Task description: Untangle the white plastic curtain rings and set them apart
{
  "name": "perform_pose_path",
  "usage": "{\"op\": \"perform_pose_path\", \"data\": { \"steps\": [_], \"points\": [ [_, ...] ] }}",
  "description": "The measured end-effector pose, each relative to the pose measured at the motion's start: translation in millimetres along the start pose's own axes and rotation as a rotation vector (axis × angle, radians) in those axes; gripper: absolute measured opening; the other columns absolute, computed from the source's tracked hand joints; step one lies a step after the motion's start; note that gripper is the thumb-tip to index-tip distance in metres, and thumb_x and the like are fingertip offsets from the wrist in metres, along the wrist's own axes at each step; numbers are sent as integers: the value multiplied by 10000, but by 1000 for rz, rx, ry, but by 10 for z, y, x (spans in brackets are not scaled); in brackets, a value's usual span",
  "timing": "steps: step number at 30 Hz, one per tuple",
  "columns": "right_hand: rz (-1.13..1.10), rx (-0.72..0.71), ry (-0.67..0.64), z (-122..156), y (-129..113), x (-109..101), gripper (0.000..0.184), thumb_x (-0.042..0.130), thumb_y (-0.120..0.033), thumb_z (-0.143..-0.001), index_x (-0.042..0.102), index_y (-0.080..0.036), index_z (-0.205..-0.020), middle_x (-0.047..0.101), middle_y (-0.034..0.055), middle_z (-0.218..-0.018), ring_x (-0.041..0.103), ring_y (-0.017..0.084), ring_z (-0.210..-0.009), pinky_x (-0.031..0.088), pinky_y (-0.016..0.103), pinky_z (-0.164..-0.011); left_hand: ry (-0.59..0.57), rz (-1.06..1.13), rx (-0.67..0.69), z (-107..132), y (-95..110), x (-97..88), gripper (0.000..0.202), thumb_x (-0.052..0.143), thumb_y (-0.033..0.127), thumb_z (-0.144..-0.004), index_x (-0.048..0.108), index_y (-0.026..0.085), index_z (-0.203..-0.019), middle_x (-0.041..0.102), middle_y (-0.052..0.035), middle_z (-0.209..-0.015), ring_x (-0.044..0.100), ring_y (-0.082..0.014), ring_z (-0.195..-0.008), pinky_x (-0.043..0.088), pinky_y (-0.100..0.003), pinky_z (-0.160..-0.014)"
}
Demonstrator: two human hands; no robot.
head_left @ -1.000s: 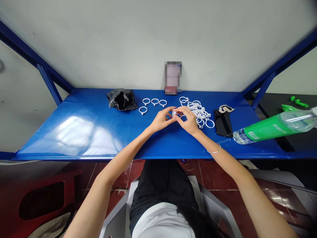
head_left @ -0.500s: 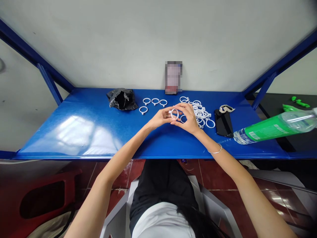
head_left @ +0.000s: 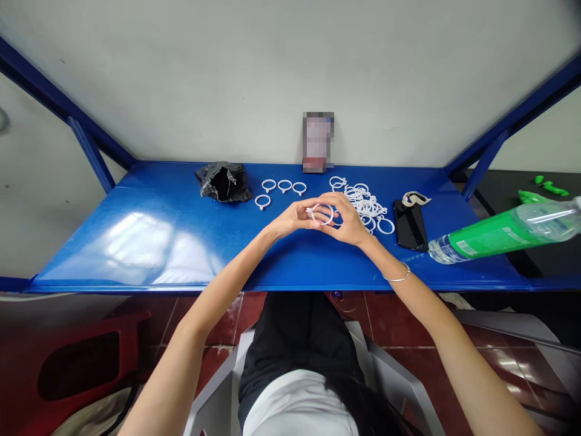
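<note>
My left hand (head_left: 293, 219) and my right hand (head_left: 347, 220) meet over the middle of the blue table (head_left: 158, 236). Both pinch one white plastic ring (head_left: 320, 214) between their fingertips, held a little above the surface. A heap of several white rings (head_left: 367, 208) lies just right of my right hand. Several single rings (head_left: 284, 186) lie in a loose row behind my left hand, one more ring (head_left: 262, 201) in front of the row.
A crumpled black bag (head_left: 223, 181) sits at the back left. A black phone (head_left: 409, 225) and a small beige clip (head_left: 414, 198) lie to the right. A green-labelled water bottle (head_left: 503, 232) lies on its side at the right edge. A blurred card (head_left: 318, 142) leans on the wall.
The ring between my fingers has turned from edge-on to nearly flat, its full circle now showing. Both hands stay in the same place.
</note>
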State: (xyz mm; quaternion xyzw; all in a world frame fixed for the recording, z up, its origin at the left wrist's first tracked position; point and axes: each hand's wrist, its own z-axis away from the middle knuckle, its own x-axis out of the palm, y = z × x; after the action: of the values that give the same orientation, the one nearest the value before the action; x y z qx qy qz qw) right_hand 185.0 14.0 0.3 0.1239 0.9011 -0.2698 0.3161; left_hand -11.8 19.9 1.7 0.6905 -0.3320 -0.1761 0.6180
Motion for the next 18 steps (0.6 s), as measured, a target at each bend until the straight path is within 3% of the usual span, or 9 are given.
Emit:
{"op": "perform_pose_path", "data": {
  "steps": [8,18],
  "points": [
    [-24,8,-48,2,-6,-12,433,596,-493,-928,494,-258,-1277,635,115,-1202,620,281,-1125,529,457,-951,-12,-25,60,-7,-38,-20,698,848,510,-695,639,156,-1259,722,-171,-1116,733,-292,-966,593,-420,-874],
    [-58,74,-79,1,4,-44,412,612,-464,-928,505,-253,-1266,622,116,-1232,613,281,-1147,537,465,-958,-5,-96,48,-18,-28,-20,690,785,580,-744,641,155,-1267,706,-177,-1181,702,-307,-1067,578,-413,-904]
  ]
}}
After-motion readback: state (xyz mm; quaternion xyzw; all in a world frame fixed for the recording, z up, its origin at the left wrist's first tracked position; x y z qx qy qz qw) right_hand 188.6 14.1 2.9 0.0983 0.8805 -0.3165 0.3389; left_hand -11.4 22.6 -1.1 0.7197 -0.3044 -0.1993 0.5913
